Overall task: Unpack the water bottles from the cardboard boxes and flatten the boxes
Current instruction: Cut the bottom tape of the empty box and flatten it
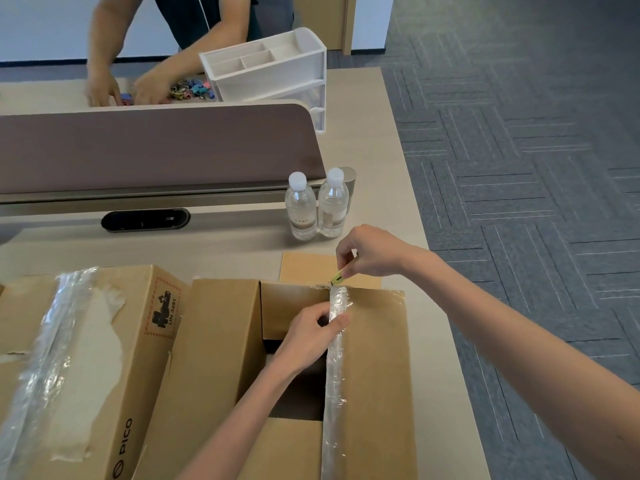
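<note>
An open cardboard box (377,368) stands in front of me, its left flap (214,358) raised and its dark inside showing. Clear tape (335,368) runs along the edge of its right flap. My left hand (310,336) reaches over the opening and pinches that taped edge near the far end. My right hand (372,251) grips a small yellow-green cutter (337,278) with its tip at the box's far edge, where the tape starts. Two clear water bottles (317,207) with white caps stand upright on the table behind the box.
A second taped cardboard box (90,362) marked PICO stands at the left. A flat cardboard piece (304,266) lies behind the open box. A desk divider (156,147), a white drawer organiser (273,67) and another person's hands (124,88) are beyond. Carpet floor (519,168) is right.
</note>
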